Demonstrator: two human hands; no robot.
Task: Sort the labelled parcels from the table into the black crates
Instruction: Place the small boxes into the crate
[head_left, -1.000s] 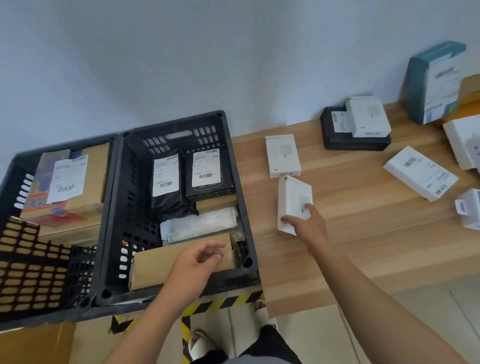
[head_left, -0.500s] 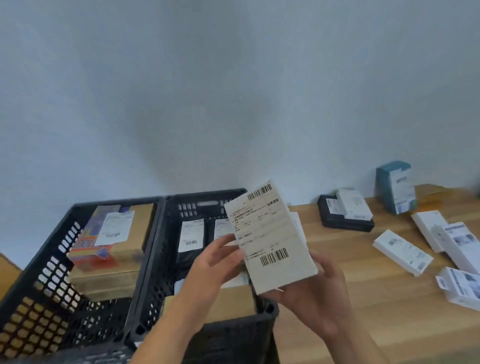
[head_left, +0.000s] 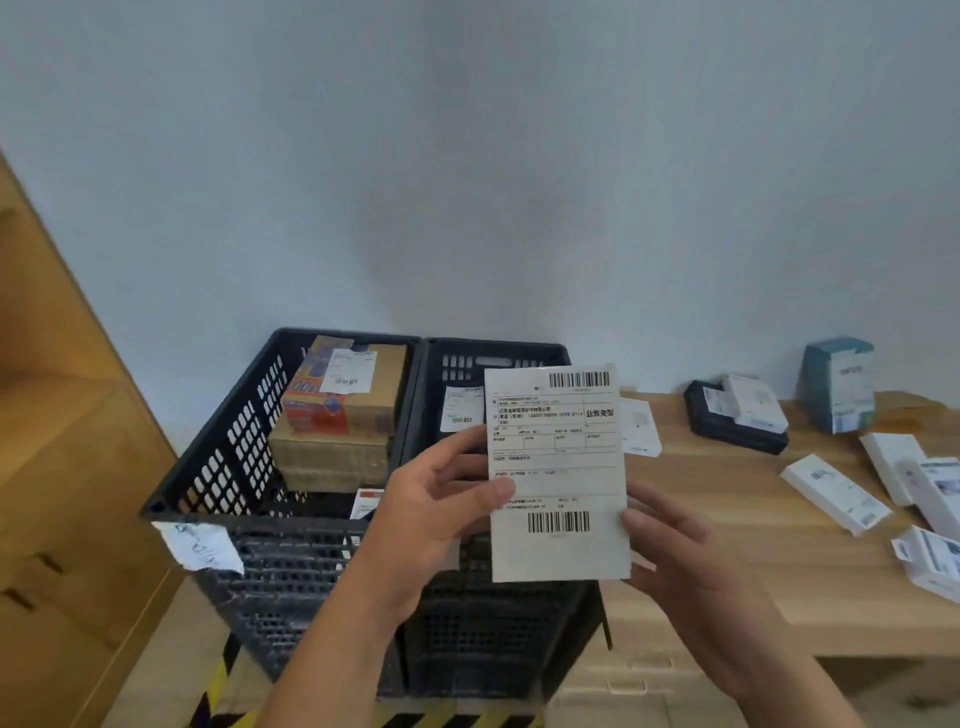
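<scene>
I hold a flat white parcel (head_left: 558, 473) upright in front of me, its label with two barcodes facing me. My left hand (head_left: 431, 514) grips its left edge, thumb on the label. My right hand (head_left: 675, 561) holds its right edge from behind. Two black crates stand side by side behind it: the left crate (head_left: 223, 467) holds stacked brown cartons with a label, the right crate (head_left: 493, 358) shows a labelled black parcel, mostly hidden by the parcel I hold. More white labelled parcels (head_left: 831, 491) lie on the wooden table (head_left: 727, 519).
A black box (head_left: 732, 431) with a white box on top and a teal box (head_left: 836, 384) stand at the table's back. A wooden cabinet (head_left: 62, 467) is left of the crates. Yellow-black tape marks the floor (head_left: 218, 680). A paper tag (head_left: 200, 545) hangs on the left crate.
My right hand lifted the white parcel off the table; my left hand left the crate's brown parcel and joined it. The parcel turned label-up and now stands straighter. My view rose.
</scene>
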